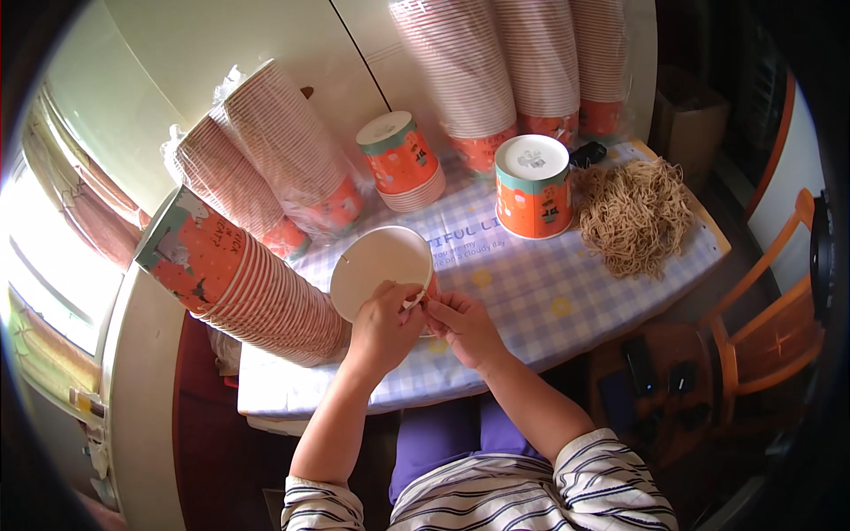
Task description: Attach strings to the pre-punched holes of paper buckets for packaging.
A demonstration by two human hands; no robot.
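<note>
A paper bucket (376, 257) with a white inside lies tilted at the table's front, its mouth turned toward me. My left hand (388, 326) is closed at the near rim, with the fingers partly inside the mouth. Just right of it, my right hand (465, 329) pinches at the outer side of the same rim. Between the fingertips a short pale strand shows, seemingly a cord (422, 296); its ends are hidden by the fingers. A small mark or hole sits in the bucket's far left wall.
Tan cords (637, 217) lie heaped at the table's right, beside an upside-down orange bucket (533, 188). Another short stack (403, 164) stands behind. A tall bucket stack (257, 283) leans at left. Wrapped stacks (292, 146) line the back. A wooden chair (766, 332) stands right.
</note>
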